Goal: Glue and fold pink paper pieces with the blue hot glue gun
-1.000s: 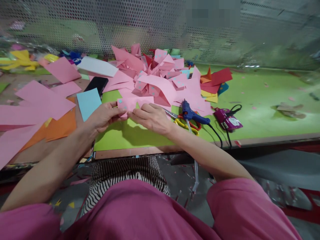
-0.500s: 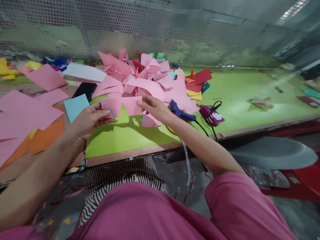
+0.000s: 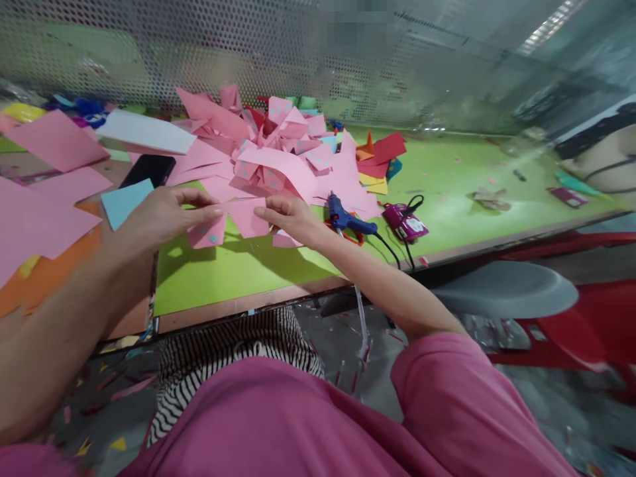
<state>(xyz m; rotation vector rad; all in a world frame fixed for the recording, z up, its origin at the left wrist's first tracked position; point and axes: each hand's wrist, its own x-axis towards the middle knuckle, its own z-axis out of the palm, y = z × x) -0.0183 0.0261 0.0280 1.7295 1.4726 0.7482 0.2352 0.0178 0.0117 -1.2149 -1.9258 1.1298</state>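
A notched strip of pink paper [image 3: 249,217] is stretched between my two hands over the green tabletop. My left hand [image 3: 171,213] pinches its left part near the top edge, where small blue patches show on the paper. On the other end, my right hand [image 3: 287,217] grips the right edge between thumb and fingers. Below my right hand lies another pink paper piece [image 3: 285,240], partly hidden. Just behind both hands rises a pile of cut and folded pink paper [image 3: 278,169]. A blue glue gun [image 3: 350,220] rests to the right of my right hand.
A purple box with a black cord [image 3: 405,222] sits right of the glue gun. At left are a light blue sheet [image 3: 126,204], a black phone [image 3: 149,170] and pink sheets [image 3: 40,218]. A grey stool seat [image 3: 507,289] stands by the table's front edge.
My left hand has shifted its hold to the strip's top, nearer the notch, covering more of the left part. The whole view has swung slightly to the right.
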